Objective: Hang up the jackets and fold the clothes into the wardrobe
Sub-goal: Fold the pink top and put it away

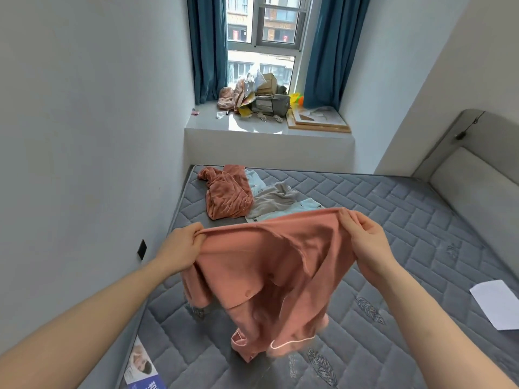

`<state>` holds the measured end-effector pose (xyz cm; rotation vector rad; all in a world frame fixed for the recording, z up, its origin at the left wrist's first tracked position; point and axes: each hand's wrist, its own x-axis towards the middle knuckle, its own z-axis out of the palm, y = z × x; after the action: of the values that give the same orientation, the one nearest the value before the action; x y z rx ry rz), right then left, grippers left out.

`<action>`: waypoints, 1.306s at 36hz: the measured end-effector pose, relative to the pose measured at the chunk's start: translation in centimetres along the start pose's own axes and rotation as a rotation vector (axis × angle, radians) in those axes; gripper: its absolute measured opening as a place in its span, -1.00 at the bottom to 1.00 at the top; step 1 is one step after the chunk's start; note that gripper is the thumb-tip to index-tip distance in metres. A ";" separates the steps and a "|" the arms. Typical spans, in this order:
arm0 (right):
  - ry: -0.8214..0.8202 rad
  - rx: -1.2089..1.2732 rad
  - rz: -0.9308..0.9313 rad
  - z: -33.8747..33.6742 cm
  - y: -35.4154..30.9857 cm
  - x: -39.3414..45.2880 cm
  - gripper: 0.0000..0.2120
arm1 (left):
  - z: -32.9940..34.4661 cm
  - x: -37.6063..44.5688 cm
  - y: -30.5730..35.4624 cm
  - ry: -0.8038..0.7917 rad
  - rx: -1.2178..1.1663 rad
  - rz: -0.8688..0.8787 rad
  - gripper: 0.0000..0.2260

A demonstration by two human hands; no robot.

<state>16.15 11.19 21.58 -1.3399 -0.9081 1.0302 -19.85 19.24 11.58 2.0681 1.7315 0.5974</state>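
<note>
A salmon-pink buttoned pyjama top (269, 279) hangs in the air over the grey quilted mattress (393, 226), its hem with pale piping trailing onto the bed. My left hand (182, 248) pinches the top edge at its left end. My right hand (368, 240) grips the same edge at its right end, stretching it level. Further back on the mattress lies a heap of clothes: a rust-pink fleecy garment (227, 195), a grey garment (273, 199) and a light blue patterned one (297, 207) beneath. No wardrobe is in view.
A white wall runs along the left of the bed. A white sheet of paper (495, 303) lies at the mattress's right edge and a printed leaflet (141, 366) at its front left. The window ledge (252, 126) behind holds boxes, bags and picture frames. A padded headboard (474, 175) stands right.
</note>
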 end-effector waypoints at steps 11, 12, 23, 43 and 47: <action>0.072 -0.134 -0.139 -0.1 1.7 0.7 -0.70 | -2.4 0.6 -2.1 -0.055 0.200 -0.164 -0.78; 0.090 -0.124 -0.150 -0.2 1.4 1.0 -0.70 | -2.8 1.0 -2.3 -0.008 0.160 -0.190 -0.77; 0.270 -0.345 -0.227 -4.0 0.2 3.3 -0.63 | -8.2 3.4 1.8 0.070 0.263 -0.026 -0.50; -0.135 -0.159 -0.020 6.9 -3.5 1.3 -0.86 | -0.9 -5.0 16.8 -0.711 -0.227 0.111 -0.32; -0.154 -0.113 0.051 7.9 -3.6 0.9 -0.84 | 2.0 -4.3 17.0 -0.473 -0.584 -0.025 -0.61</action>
<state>9.20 14.69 25.48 -1.3979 -1.0656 1.1479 -5.43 12.10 18.72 1.6037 1.1402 0.4792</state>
